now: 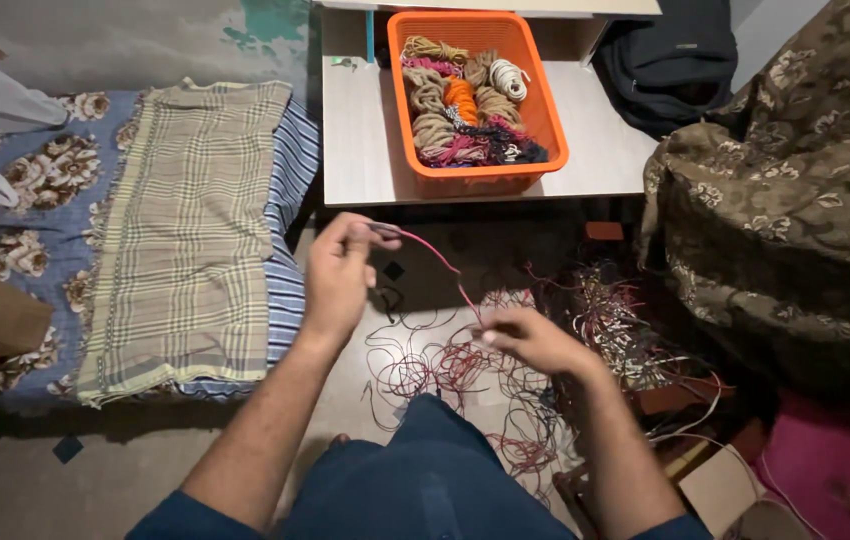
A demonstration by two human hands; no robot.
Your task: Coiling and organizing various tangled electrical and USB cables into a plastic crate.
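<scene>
While both hands (340, 275) (530, 338) pinched on 1 red wire (440, 262), tangled wires (465, 375) below, orange basket (545, 110) beyond.

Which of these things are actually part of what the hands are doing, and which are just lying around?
In use:
left hand and right hand, holding a red cord between them
tangle of cords on the floor

Lying about:
orange basket of cord bundles
checked cloth
dark bag
floral blanket

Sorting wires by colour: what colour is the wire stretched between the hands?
Red wire, clearest in the head view.
</scene>
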